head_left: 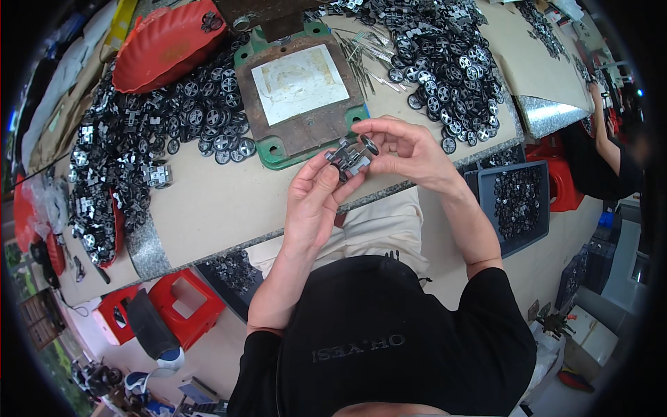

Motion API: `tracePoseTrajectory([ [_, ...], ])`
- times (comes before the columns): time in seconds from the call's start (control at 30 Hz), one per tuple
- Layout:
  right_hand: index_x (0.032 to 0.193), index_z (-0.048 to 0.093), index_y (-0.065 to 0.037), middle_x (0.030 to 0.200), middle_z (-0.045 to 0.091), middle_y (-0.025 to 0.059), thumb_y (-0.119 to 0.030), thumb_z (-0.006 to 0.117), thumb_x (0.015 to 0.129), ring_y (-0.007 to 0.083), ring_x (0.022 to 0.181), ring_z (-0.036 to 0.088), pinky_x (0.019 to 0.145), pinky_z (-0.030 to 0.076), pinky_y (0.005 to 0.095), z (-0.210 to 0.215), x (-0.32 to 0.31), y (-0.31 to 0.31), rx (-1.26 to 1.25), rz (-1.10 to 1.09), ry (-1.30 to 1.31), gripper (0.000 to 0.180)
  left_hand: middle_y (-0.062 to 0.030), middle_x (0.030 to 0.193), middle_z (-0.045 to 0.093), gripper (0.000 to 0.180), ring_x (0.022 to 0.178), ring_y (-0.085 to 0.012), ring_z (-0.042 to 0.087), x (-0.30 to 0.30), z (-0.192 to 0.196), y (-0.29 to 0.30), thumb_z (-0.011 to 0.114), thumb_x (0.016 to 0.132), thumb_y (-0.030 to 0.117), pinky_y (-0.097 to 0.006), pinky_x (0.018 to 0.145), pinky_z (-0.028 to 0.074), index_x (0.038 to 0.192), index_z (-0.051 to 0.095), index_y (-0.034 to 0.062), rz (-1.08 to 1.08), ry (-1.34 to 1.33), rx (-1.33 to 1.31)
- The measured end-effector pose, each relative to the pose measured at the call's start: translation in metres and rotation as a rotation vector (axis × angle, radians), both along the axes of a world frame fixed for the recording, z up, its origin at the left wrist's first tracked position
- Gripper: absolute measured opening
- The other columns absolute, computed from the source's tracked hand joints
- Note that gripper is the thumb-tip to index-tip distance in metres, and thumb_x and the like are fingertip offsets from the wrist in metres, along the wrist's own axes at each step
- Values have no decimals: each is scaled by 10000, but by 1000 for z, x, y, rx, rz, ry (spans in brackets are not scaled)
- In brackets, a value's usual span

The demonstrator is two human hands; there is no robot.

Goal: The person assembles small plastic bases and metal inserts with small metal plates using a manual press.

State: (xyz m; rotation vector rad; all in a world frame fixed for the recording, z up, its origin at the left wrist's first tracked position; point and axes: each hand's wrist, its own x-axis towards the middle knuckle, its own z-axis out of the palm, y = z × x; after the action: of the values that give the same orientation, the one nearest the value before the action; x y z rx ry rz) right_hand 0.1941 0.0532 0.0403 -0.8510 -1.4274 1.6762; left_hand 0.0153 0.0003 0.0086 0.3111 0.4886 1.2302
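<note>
In front of the press, near the table's front edge, I hold a small grey toy-car chassis. My left hand grips its left side between thumb and fingers. A black wheel stands at the chassis's upper right end, pinched by the fingertips of my right hand. Another dark wheel shows by my left thumb, partly covered. Whether the right wheel is fully seated on its axle, I cannot tell. Just beyond my hands lies the press's metal base with green corners and a pale plate on top.
Wheels with silver spokes are heaped right of the press, beside thin metal axles. Grey chassis parts and more wheels pile up on the left, near a red scalloped tray. A grey bin stands below right; red stools are below left.
</note>
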Motion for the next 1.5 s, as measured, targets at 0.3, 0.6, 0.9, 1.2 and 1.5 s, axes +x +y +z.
tracePoseTrajectory([
  [0.3,1119,543,25,977,580,71,-15,633,780,85,821,558,743,463,210,-2,-6,-2,-113,-23,-23,353,-141,1081,566,263,973,-229,581,1,-2,3,505,879,51,-387,900,477,1131,480,-18,68,77,66],
  [0.6,851,627,3,693,578,20,-68,670,742,65,606,505,544,408,224,17,1,2,225,-24,-398,137,-54,949,601,367,798,-68,562,-14,27,13,632,781,2,-204,721,462,1128,513,16,-75,444,138],
  [0.9,970,614,-11,736,576,50,-91,674,732,106,578,493,537,423,236,27,-15,15,505,-245,-575,258,-32,728,627,167,658,-60,566,-39,51,85,639,753,8,-177,604,433,914,620,-27,272,1036,392],
  [1.2,942,614,-7,772,602,106,-125,640,753,190,601,561,558,444,272,17,8,27,526,-191,-698,224,-104,891,579,262,730,-136,579,-42,16,133,697,692,115,-251,657,452,917,644,-7,452,1290,399],
  [1.5,855,630,20,746,611,30,-111,626,783,100,603,523,542,418,230,153,36,90,889,-496,-476,150,-118,782,608,258,684,-152,563,-44,16,121,674,702,123,-273,650,453,881,610,-51,613,1415,556],
])
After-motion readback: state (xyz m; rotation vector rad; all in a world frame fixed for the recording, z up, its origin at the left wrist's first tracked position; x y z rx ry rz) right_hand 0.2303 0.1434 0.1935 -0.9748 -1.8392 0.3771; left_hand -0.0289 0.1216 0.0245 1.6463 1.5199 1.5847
